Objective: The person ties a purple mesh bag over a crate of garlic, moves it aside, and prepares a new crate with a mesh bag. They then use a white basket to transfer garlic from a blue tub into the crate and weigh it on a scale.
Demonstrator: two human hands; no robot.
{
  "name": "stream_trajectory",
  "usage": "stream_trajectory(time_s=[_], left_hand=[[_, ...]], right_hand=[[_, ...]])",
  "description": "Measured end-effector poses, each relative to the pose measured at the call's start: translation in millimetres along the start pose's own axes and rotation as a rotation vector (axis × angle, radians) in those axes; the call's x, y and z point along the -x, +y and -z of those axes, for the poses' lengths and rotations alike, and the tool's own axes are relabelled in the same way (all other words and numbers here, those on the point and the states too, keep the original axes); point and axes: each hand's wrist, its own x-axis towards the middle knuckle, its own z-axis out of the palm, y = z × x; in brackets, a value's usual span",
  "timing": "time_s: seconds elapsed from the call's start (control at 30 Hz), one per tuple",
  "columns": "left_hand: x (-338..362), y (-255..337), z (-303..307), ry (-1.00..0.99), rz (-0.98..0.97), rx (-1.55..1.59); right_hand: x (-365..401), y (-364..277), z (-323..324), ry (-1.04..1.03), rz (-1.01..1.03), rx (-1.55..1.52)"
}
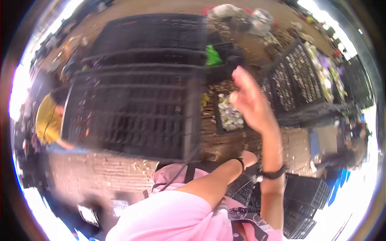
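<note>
Nearest the camera a pink garment (173,217) is seen, and across it the left forearm is laid toward the right wrist. The left hand (249,157) is mostly hidden behind the right forearm, so it cannot be told whether it is clenched or released. It is set against the dark wrist strap (272,174) worn on the right arm. The strap is judged to be light, flexible and a little slippery over skin. It would best be taken by the band's edge beside its thicker block, not by the block's face. It lies touching the left hand and well below the right hand (251,100).

The right hand is raised and blurred, with the fingers stretched upward and loosely released. Nothing is seen clasped in it.

Behind this hand a low black crate (217,120) is set on the brick ground (100,172) and is filled with pale pieces (230,115). These are judged to be light, loose and easily bruised, so they would be better scooped from beneath than pinched. In the view they are partly overlapped by the palm's lower edge. How far behind it they lie cannot be told.

Farther off a green bag (213,56) is seen, with large black crates (140,100) to the left of it and tilted crates (297,76) to the right. At the far left a person in a yellow top (48,118) is made out.
</note>
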Motion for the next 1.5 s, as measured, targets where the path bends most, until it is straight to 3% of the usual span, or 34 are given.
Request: stream_trajectory(time_s=[0.07,0.13,0.17,0.23,0.3,0.37,0.43,0.6,0.73,0.77,0.83,0.9,1.03,1.07,1.1,1.17,1.27,1.33,1.4,1.43,1.5], left_hand=[[18,21,27,0.034,0.034,0.114],[30,32,33,-0.040,-0.146,0.029],[40,34,40,-0.076,-0.238,-0.009],[79,32,62,-0.103,-0.132,0.128],[95,11,63,-0.058,-0.174,0.170],[110,-11,72,0.042,-0.667,-0.145],[122,-22,76,-0.014,-0.299,-0.018],[82,-71,73,0.105,-0.195,-0.188],[36,-50,52,0.098,-0.188,-0.407],[43,-44,57,0.226,0.000,0.259],[85,-5,116,0.135,0.098,0.439],[73,4,104,0.122,0.093,0.416],[52,41,90,0.006,0.074,0.386],[4,31,32,0.024,-0.124,0.233],[1,45,30,0.015,-0.116,0.234],[9,77,40,0.200,-0.247,0.345],[10,92,18,0.167,-0.186,0.329],[-100,142,30,0.142,-0.132,0.302],[-85,126,23,0.113,-0.077,0.274],[15,93,-1,0.103,-0.050,0.258],[45,71,8,0.093,0.002,0.232]], right_hand=[[-47,-27,-18,-0.031,0.184,0.198],[-90,-40,-46,-0.064,0.319,0.371],[-107,-42,-63,-0.117,0.336,0.411],[-139,-37,-97,-0.218,0.278,0.378],[-165,-36,-119,-0.243,0.278,0.478],[-184,-31,-130,-0.232,0.370,0.517],[-181,-45,-142,-0.294,0.388,0.618],[-171,-44,-128,-0.335,0.378,0.584],[-148,-35,-79,-0.307,0.234,0.491],[-144,-30,-68,-0.338,0.180,0.357],[-134,-24,-53,-0.347,0.137,0.216],[-114,-24,-41,-0.378,0.031,0.179],[-68,-9,-28,-0.317,0.008,0.028],[-57,-10,-28,-0.334,0.091,0.090],[-45,-14,-29,-0.356,0.175,0.151],[-24,-28,-28,-0.450,0.275,0.177],[10,-42,-35,-0.550,0.500,0.287],[33,-43,-50,-0.495,0.575,0.337],[38,-39,-58,-0.440,0.673,0.355],[39,-39,-60,-0.412,0.733,0.322],[44,-45,-58,-0.490,0.707,0.199]])
